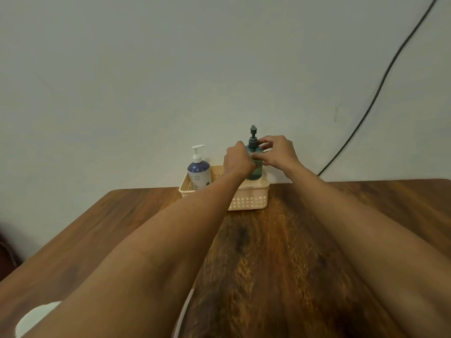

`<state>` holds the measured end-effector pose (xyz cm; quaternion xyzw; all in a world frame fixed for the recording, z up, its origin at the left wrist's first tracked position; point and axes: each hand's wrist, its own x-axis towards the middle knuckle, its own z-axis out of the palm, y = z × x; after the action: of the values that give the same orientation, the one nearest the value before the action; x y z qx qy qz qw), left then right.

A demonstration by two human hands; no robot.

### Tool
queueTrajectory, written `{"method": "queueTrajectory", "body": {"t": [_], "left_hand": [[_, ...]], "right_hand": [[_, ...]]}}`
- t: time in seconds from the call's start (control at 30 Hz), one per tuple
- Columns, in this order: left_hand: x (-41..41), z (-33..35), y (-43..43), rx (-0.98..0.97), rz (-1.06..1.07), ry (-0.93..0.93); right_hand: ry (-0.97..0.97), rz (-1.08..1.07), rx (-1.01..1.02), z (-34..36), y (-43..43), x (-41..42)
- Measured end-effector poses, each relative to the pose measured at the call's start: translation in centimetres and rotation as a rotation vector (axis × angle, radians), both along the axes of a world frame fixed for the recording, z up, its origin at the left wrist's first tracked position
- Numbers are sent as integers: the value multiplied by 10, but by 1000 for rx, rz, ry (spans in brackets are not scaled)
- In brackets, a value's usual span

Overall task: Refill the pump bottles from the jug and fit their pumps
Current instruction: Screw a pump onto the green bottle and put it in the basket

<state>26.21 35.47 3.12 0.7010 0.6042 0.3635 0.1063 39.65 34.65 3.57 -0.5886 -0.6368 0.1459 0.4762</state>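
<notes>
Both hands meet at the teal bottle (256, 170), which stands upright at the right end of the cream basket (246, 201). The basket rim hides its base.

The left hand (238, 158) wraps around the bottle's body from the left side. Its fingers are curled round the far side and hidden from the camera, so only the back of the hand and the knuckles show.

The right hand (278, 152) comes in from the right. Its fingers (263, 143) reach across to the collar of the grey pump (253, 135) and touch it just below the stem. The thumb lies lower, against the bottle's shoulder, so the hand pinches the neck area between them. The pump head rises straight up above the fingertips of both hands and sits on the bottle's neck. Whether it is screwed tight cannot be told.

To the left of the left hand's knuckles, apart from them, a second bottle (199, 173) stands in the same basket. It is dark blue above and white below, with a white pump on top.

The basket sits at the far edge of the wooden table (268, 252), against the wall. Well to the right of the right hand, a dark cable (380, 87) runs down the wall. Near the camera, under the left forearm, part of a white object (36, 315) shows, too hidden to identify.
</notes>
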Motion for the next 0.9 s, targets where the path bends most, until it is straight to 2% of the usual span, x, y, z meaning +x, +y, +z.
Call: {"method": "queueTrajectory", "body": {"t": [0.37, 0.9], "left_hand": [[5, -18, 18, -85, -38, 86], [1, -24, 22, -180, -48, 134]], "right_hand": [[-231, -20, -68, -9, 18, 6], [-286, 11, -114, -22, 12, 2]]}}
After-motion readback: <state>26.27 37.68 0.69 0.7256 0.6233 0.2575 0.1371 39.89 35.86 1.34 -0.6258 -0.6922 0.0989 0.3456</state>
